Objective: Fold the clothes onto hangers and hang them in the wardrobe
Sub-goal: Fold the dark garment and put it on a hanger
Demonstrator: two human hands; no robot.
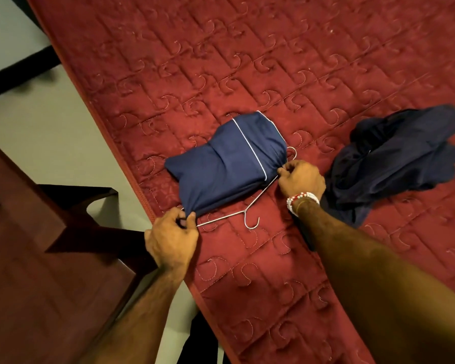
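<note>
A folded navy garment (226, 164) with thin white piping lies on the red quilted mattress (247, 61), draped over a metal wire hanger (250, 206). The hanger's hook points toward me. My left hand (172, 236) pinches the garment's near-left corner together with the hanger's end. At the hanger's other end, my right hand (301, 178), a beaded bracelet on its wrist, pinches the bunched cloth. A second wire hook (292, 151) peeks out just beyond my right hand.
A crumpled dark navy cloth (399, 158) lies on the mattress to the right. Dark wooden furniture (32, 245) stands at the lower left beside the mattress edge, on a pale floor (53, 135).
</note>
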